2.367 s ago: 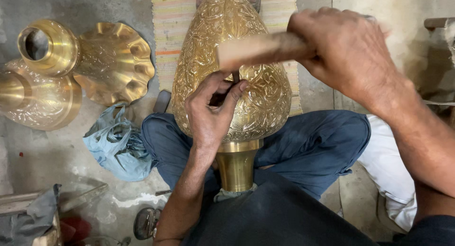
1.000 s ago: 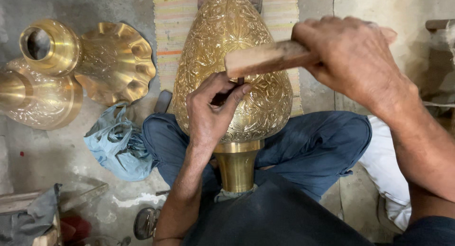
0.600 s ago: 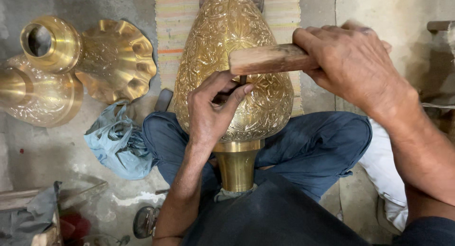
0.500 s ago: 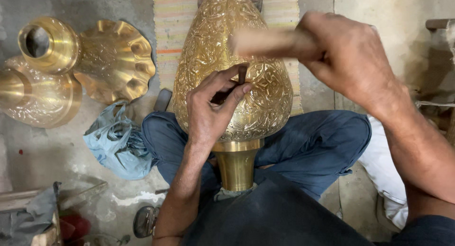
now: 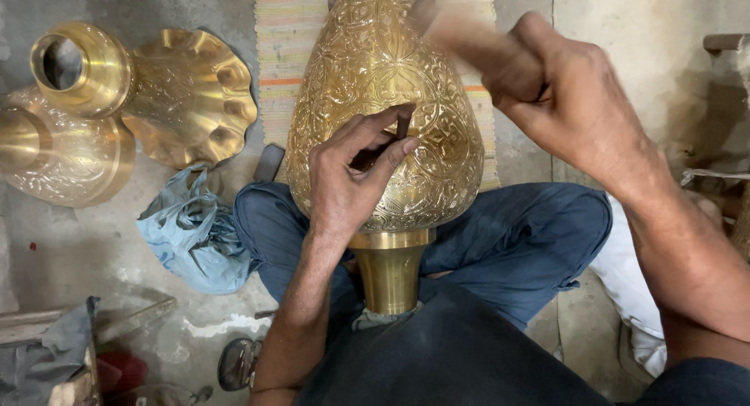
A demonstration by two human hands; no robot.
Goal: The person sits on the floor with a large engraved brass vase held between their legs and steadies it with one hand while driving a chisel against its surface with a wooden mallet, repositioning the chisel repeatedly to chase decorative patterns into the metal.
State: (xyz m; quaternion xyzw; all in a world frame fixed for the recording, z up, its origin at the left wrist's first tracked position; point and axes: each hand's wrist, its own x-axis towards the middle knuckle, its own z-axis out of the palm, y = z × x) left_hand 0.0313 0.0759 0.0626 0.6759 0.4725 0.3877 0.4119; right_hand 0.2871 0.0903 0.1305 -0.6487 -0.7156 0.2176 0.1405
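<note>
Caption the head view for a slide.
Left hand steadies a dark punch on an engraved brass vase; right hand swings a blurred wooden mallet.

The right hand [image 5: 578, 109] has swung its wooden mallet [image 5: 461, 42] up — now blurred — above the punch [image 5: 402, 125].

**Stuff lying around on the workshop floor**

Two more brass pieces sit at the left edge: a fluted brass vessel [image 5: 168, 89] on its side, touching a rounder engraved brass pot [image 5: 58, 160]. A crumpled blue cloth [image 5: 195, 234] lies just below them. Striped mat [image 5: 285, 54] up top.
</note>
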